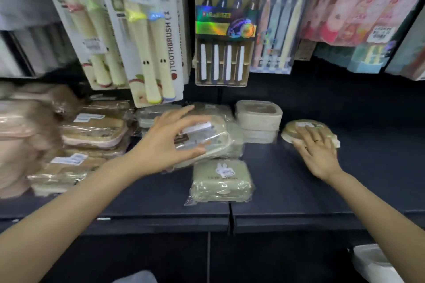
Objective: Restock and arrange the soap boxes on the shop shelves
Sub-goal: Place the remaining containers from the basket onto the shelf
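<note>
My left hand (169,142) grips a pale green soap box in clear wrap (213,138), thumb below and fingers over its top, above other wrapped boxes. A green box with a rabbit sticker (222,180) lies on the dark shelf (287,190) just in front of it. My right hand (318,154) rests flat with straight fingers on a round wrapped soap box (303,127) at the right. Two stacked cream boxes (258,120) stand between the two hands.
Stacks of pink and brown wrapped soap boxes (94,133) fill the shelf's left side. Toothbrush packs (222,30) hang above, low over the boxes. The shelf edge (230,218) runs across the front. A white bag (374,264) sits at the lower right.
</note>
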